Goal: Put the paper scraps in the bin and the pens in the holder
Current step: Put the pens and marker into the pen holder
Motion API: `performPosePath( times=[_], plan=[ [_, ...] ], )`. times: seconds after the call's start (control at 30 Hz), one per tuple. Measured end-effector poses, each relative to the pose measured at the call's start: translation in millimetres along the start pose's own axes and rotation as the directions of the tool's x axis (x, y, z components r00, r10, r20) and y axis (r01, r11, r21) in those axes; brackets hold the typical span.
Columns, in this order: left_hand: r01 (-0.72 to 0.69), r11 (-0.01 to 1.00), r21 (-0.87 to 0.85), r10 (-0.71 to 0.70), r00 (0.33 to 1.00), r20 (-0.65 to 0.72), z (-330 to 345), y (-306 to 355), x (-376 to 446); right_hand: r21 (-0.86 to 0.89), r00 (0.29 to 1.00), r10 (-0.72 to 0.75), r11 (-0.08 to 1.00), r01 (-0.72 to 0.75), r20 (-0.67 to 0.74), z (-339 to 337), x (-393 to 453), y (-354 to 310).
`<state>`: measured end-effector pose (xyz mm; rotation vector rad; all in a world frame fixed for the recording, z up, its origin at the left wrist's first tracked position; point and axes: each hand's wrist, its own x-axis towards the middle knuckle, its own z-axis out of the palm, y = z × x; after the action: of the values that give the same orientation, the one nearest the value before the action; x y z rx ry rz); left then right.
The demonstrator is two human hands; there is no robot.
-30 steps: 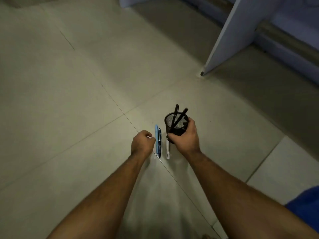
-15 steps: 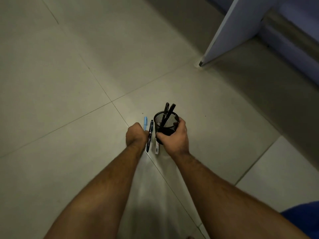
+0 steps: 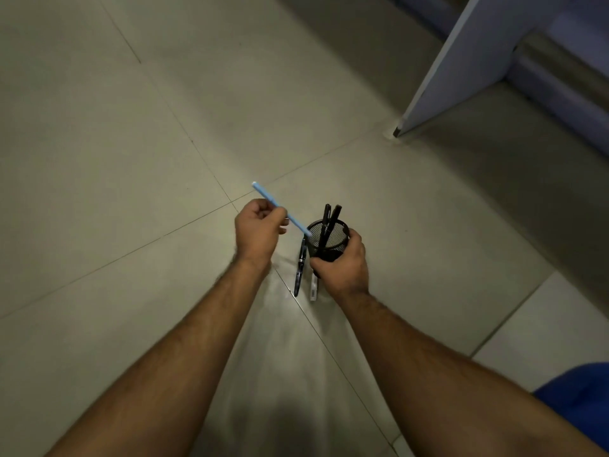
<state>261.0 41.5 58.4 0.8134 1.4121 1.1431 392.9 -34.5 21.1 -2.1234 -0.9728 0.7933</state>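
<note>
My right hand [image 3: 342, 263] grips a black mesh pen holder [image 3: 329, 240] that stands on the tiled floor with two black pens [image 3: 329, 219] in it. My left hand [image 3: 258, 232] pinches a light blue pen [image 3: 280, 209] lifted off the floor, its lower tip close to the holder's left rim. A black pen [image 3: 300, 268] and a white pen [image 3: 314, 288] lie on the floor just left of the holder, the white one partly hidden by my right hand. No paper scraps or bin are in view.
Pale floor tiles [image 3: 131, 159] spread all around. A grey-blue furniture panel [image 3: 461, 61] meets the floor at the upper right, with a dark gap behind it. Blue cloth [image 3: 580, 400] shows at the lower right corner.
My left hand has picked the blue pen up off the floor and swung its tip toward the holder. My right hand has kept its grip on the holder.
</note>
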Motion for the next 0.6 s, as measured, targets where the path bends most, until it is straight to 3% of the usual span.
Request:
performPosePath(
  times=[0.1, 0.17, 0.23, 0.3, 0.37, 0.47, 0.6],
  plan=[
    [-0.03, 0.996, 0.08, 0.02, 0.993, 0.117, 12, 0, -11, -0.025, 1.0, -0.018, 1.0, 0.018, 0.008, 0, -1, -2],
    [-0.146, 0.946, 0.291, 0.082, 0.972, 0.221, 17, -10, -17, 0.009, 1.0, -0.016, 1.0, 0.016, 0.015, 1, -1, -3],
    [-0.26, 0.865, 0.43, 0.175, 0.958, 0.228, 14, -18, -19, 0.042, 1.0, 0.0, 0.999, 0.0, 0.005, 0, 0, -2],
    [-0.224, 0.875, 0.43, 0.197, 0.975, 0.107, 7, -28, -14, 0.036, 0.999, 0.026, 0.999, -0.026, -0.019, -3, 3, 1],
    [-0.083, 0.878, 0.472, 0.082, 0.996, 0.021, 1, -45, -8, 0.054, 0.998, 0.052, 0.997, -0.049, -0.039, -8, 4, 5],
    [0.027, 0.712, 0.701, -0.089, 0.995, 0.052, 8, -74, -17, 0.086, 0.997, 0.051, 0.995, -0.046, -0.053, -13, 5, 11],
    [-0.035, 0.533, 0.845, -0.083, 0.992, 0.093, 24, -97, -22, 0.079, 0.998, 0.051, 0.996, -0.048, -0.037, -17, 6, 17]
  ],
)
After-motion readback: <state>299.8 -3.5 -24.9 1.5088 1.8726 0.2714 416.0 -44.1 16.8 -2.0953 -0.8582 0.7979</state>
